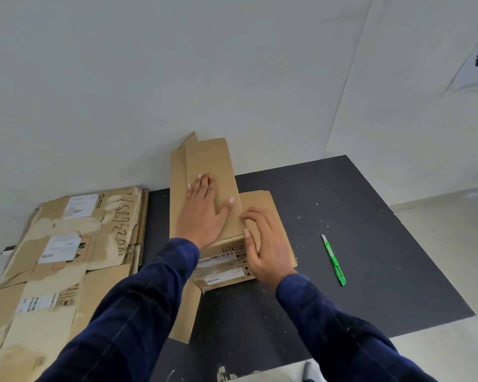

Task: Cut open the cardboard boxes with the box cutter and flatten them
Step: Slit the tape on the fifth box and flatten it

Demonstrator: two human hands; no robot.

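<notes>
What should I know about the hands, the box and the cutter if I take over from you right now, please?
Left hand: open, palm pressing flat on the cardboard box, which lies on the dark mat.
Right hand: fingers curled at the box's right edge; I cannot tell whether they grip or push.
Box cutter: on the mat to the right of the box, in neither hand.
Done: this box is cut open and nearly flat; a stack of flattened boxes lies to the left.
Left: press this box fully flat.
</notes>
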